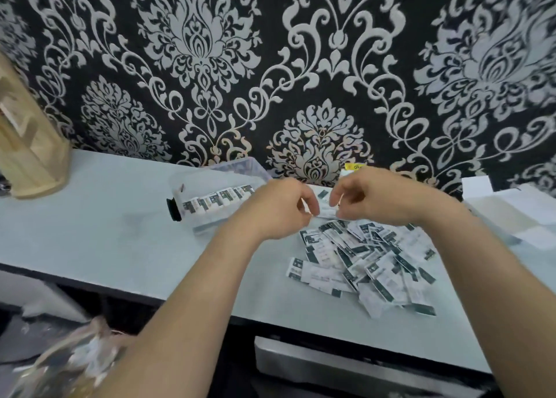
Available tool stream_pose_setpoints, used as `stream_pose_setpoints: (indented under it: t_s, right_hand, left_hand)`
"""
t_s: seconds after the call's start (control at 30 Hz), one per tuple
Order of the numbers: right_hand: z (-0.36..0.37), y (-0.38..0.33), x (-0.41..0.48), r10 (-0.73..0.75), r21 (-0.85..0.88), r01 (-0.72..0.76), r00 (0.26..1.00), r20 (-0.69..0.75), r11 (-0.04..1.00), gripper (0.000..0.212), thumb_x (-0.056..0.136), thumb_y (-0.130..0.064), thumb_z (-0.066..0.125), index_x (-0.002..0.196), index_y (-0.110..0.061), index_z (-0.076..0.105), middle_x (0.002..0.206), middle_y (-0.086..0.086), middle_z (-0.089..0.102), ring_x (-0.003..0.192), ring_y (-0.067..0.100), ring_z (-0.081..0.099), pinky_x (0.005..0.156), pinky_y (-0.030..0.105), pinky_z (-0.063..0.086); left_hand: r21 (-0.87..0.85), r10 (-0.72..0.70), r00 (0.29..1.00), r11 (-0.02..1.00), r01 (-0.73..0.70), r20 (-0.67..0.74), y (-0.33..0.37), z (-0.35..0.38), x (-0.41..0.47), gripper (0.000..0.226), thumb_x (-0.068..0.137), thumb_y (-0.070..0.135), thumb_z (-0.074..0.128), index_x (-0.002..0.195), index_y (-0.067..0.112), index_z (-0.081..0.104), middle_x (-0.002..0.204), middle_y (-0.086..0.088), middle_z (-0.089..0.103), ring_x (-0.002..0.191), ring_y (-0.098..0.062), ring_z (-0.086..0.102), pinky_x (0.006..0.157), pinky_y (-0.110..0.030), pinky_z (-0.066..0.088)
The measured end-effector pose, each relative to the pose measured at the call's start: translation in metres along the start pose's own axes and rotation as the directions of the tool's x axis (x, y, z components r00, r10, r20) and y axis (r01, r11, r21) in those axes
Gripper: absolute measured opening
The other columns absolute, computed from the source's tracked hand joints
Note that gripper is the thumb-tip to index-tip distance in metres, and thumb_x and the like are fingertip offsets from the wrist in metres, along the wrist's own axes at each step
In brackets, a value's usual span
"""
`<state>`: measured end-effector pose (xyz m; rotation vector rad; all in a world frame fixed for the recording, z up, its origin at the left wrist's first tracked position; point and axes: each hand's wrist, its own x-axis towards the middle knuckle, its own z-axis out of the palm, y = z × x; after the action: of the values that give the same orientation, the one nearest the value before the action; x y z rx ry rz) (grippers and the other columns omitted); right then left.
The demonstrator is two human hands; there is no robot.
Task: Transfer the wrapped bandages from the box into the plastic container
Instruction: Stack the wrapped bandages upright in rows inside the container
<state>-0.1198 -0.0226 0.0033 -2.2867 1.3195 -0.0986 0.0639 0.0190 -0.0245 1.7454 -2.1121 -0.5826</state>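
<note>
Loose pile of white & dark-green paper-wrapped bandages (361,262) lies on the pale grey worktop (105,241), front-right, just below both hands & nearer the camera. One white wrapped bandage (326,212) is held up btwn the hands, over the pile's far edge. The left hand (279,208) pinches its left end w/ curled thumb & forefinger. The right hand (376,199) pinches the right end, fingers curled likewise. The hands are near each other, not touching.

The clear rectangular plastic container (192,181) sits just left of the left hand, partly hidden behind it. A row of bandages (216,200) stands on edge inside, along its near wall. There's a black round knob (174,209) at its left end.

Behind the right hand the top of a yellow-and-white box (353,166) shows, rest hidden. Far left: light wooden stand (30,157). Far right: white papers (517,211). Behind it all, black wallpaper (270,66) w/ silver damask.
</note>
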Motion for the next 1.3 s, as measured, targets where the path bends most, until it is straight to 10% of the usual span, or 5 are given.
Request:
stream_pose_setpoints:
  t_s: [0.23, 0.73, 1.03, 1.13, 1.3]
  right_hand:
    - [0.036, 0.057, -0.040, 0.110, -0.201, -0.074, 0.978, 0.175, 0.977, 0.061, 0.071, -0.034, 0.084, 0.120, -0.041, 0.049, 0.110, -0.006, 0.045, 0.105, 0.016, 0.045, 0.094, 0.037, 0.046]
    - [0.079, 0.069, -0.034, -0.062, -0.113, 0.062, 0.998, 0.003, 0.992, 0.021, 0.076, -0.017, 0.078, 0.089, -0.027, 0.065, 0.085, -0.014, 0.044, 0.077, 0.005, 0.045, 0.071, 0.027, 0.042]
    - [0.054, 0.085, -0.055, 0.008, -0.022, -0.007, 1.000, 0.013, 1.000, 0.044, 0.072, -0.030, 0.083, 0.106, -0.038, 0.056, 0.109, -0.007, 0.048, 0.103, 0.011, 0.045, 0.089, 0.030, 0.042]
    - [0.053, 0.084, -0.062, 0.054, 0.265, -0.037, 0.997, -0.058, 0.964, 0.046, 0.072, -0.037, 0.082, 0.112, -0.033, 0.058, 0.103, -0.004, 0.059, 0.089, 0.008, 0.055, 0.076, 0.024, 0.046]
    - [0.054, 0.085, -0.070, 0.161, 0.831, -0.013, 0.983, -0.092, 0.555, 0.030, 0.084, -0.022, 0.071, 0.113, -0.017, 0.065, 0.075, 0.005, 0.067, 0.062, 0.009, 0.059, 0.060, 0.022, 0.047]
  left_hand:
    - [0.305, -0.149, 0.941, 0.951, 0.051, 0.305, 0.009, 0.073, -0.004, 0.071, 0.066, 0.042, 0.083, 0.123, 0.029, 0.043, 0.122, -0.001, 0.040, 0.115, -0.021, 0.039, 0.095, -0.041, 0.045]
    - [-0.149, -0.244, 0.969, 0.960, 0.237, -0.030, -0.025, 0.063, -0.009, 0.021, 0.079, 0.009, 0.075, 0.092, 0.025, 0.069, 0.065, 0.008, 0.064, 0.063, -0.009, 0.058, 0.062, -0.021, 0.044]
    - [-0.208, 0.018, 0.848, 0.966, -0.151, -0.530, -0.001, 0.057, -0.025, 0.018, 0.079, 0.008, 0.075, 0.076, 0.025, 0.069, 0.079, 0.013, 0.063, 0.067, -0.004, 0.055, 0.064, -0.014, 0.043]
    - [-0.118, 0.198, 0.802, 0.942, -0.315, -0.564, 0.019, 0.074, -0.027, 0.017, 0.077, 0.002, 0.074, 0.078, 0.019, 0.070, 0.081, 0.015, 0.061, 0.070, -0.006, 0.057, 0.065, -0.016, 0.046]
    - [-0.045, 0.327, 0.766, 0.906, -0.420, -0.553, 0.040, 0.100, -0.020, 0.018, 0.073, -0.003, 0.068, 0.079, 0.014, 0.069, 0.082, 0.010, 0.057, 0.073, -0.010, 0.056, 0.066, -0.033, 0.051]
